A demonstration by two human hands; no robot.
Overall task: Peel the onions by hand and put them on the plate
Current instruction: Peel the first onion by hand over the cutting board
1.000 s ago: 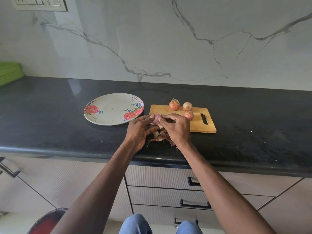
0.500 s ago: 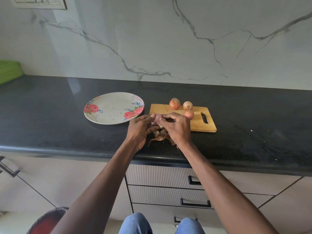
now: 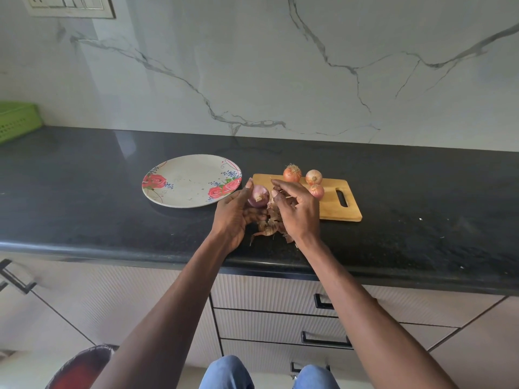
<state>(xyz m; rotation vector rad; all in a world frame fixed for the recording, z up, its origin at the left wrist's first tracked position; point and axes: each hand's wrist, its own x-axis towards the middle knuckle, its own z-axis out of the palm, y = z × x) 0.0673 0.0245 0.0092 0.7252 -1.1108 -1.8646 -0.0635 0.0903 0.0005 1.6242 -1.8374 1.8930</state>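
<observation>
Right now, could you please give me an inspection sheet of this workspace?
Surface: black countertop, speckled.
Job's things: left hand holds a partly peeled onion; three unpeeled onions on the cutting board; floral plate holds no onion.
Clutter: peel scraps on the counter under the hands.
Grippers: right hand pinches a strip of skin.
Cables: nothing seen.
Surroundings: marble backsplash, green basket, switch panel, drawers below.
</observation>
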